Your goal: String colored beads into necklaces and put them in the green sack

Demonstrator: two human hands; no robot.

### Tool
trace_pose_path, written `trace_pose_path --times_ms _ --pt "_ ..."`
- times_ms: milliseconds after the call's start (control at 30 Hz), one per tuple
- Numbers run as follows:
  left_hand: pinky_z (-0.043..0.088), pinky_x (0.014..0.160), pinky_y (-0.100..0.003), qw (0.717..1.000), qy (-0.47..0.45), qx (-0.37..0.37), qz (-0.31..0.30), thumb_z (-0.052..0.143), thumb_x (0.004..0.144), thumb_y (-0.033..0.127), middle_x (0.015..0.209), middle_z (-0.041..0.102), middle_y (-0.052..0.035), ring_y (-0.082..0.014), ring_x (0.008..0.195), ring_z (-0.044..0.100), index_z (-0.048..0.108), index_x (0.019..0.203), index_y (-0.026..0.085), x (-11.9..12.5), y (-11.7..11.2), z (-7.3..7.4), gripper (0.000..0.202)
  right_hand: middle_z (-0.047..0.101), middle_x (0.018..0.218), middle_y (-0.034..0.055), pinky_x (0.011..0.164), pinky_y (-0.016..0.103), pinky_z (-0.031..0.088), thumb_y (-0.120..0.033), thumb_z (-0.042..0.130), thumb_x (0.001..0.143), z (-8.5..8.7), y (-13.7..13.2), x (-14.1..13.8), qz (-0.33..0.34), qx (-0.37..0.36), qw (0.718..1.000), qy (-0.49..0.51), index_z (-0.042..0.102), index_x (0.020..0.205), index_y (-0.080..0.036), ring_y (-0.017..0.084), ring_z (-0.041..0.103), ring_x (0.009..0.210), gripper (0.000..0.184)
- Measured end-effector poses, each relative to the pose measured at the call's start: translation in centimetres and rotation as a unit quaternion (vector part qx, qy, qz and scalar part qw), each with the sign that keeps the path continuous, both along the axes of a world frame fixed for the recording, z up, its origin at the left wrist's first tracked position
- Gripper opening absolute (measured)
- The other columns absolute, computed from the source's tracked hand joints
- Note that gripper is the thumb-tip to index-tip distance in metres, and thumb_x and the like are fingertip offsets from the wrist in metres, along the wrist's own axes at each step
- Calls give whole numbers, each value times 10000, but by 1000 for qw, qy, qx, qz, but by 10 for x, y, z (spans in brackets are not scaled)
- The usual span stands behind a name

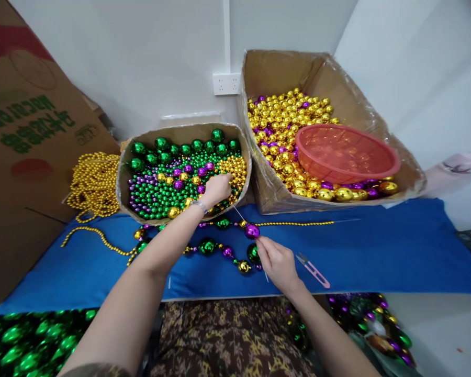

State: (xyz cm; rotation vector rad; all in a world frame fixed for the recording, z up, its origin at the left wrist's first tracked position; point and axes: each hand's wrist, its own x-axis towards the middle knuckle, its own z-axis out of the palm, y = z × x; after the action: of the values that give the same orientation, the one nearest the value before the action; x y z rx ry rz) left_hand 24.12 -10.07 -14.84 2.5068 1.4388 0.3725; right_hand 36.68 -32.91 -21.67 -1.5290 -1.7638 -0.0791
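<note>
My left hand reaches into a cardboard box of green, purple and gold beads, its fingers curled down onto the small gold beads at the box's right side. My right hand rests on the blue cloth and pinches a thin needle with a purple bead on it. A strung line of green, purple and gold beads lies on the cloth between my hands. A thin gold bead strand runs to the right from the purple bead.
A larger box of gold and purple beads holds a red plastic basket. Pink snips lie right of my right hand. Gold bead strands pile at the left. Bags of beads sit by my lap.
</note>
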Motion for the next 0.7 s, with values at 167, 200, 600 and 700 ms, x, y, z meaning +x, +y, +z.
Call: trace_pose_path --times_ms 167,200,600,700 --pt "556 773 -320 843 -463 -274 4 593 821 193 861 700 -71 -167 768 682 670 1035 131 -27 -33 6 236 724 792 51 669 236 471 -231 415 989 2 0 0 -3 -10 1000 8 636 972 -164 143 674 690 232" --pt "560 776 -315 770 -543 -334 8 630 798 194 842 701 -66 -158 758 683 680 998 127 -32 -42 7 217 723 788 50 666 235 468 -229 417 988 2 0 0 -3 -10 1000 9 637 970 -163 141 673 686 230" --pt "570 696 -242 624 -646 -436 43 769 708 190 874 723 -69 -140 745 691 727 893 116 -53 -90 2 204 727 785 47 672 228 462 -229 398 995 4 1 -7 2 -2 1000 -27 645 943 -174 135 670 686 258" --pt "562 688 -244 650 -639 -411 30 799 684 232 883 725 -65 -135 726 683 733 888 126 -54 -93 1 240 721 767 44 666 222 448 -234 388 999 4 0 -6 2 -9 999 -43 648 927 -173 131 664 682 277"
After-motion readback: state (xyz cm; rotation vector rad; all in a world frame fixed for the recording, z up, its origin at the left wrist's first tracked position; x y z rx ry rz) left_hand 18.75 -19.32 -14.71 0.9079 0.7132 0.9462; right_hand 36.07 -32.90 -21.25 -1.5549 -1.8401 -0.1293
